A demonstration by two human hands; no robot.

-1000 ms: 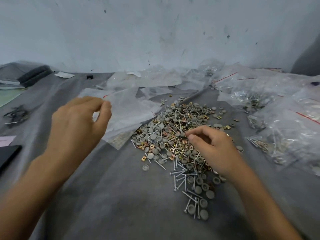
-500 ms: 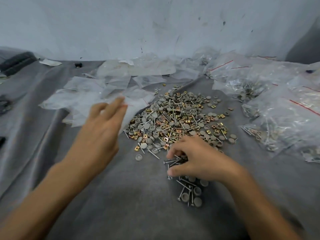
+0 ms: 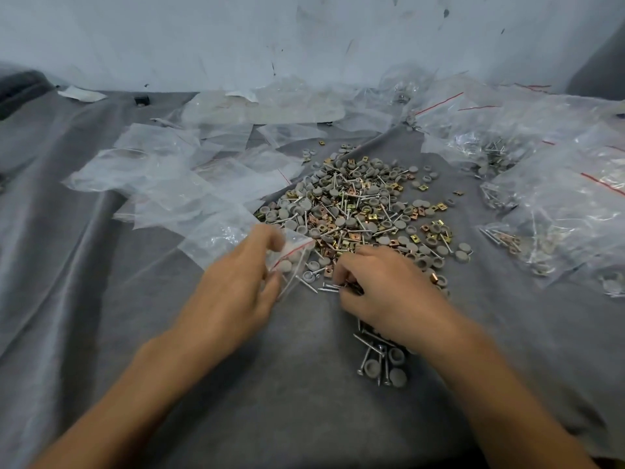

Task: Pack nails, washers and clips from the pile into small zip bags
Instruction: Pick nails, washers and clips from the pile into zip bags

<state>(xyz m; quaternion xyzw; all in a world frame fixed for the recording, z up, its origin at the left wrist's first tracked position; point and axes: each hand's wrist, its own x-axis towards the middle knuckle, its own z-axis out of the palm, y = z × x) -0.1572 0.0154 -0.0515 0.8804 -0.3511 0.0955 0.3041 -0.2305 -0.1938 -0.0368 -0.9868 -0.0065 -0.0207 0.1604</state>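
Note:
A pile of grey washers, brass clips and silver nails [image 3: 365, 211] lies on the grey cloth [image 3: 101, 299] in the middle. My left hand [image 3: 236, 292] pinches a small clear zip bag [image 3: 291, 255] with a red strip, at the pile's near left edge. Close beside it, my right hand [image 3: 389, 292] is curled around a bunch of nails [image 3: 333, 287] whose tips stick out toward the bag. A smaller heap of nails and washers [image 3: 380, 363] lies just under my right wrist.
Empty clear zip bags [image 3: 176, 184] are spread to the left and behind the pile. Filled bags [image 3: 558, 204] are heaped on the right. A pale wall [image 3: 304, 35] closes the back.
My left hand came right and took hold of a small zip bag. My right hand gathered nails and moved left until it met the bag.

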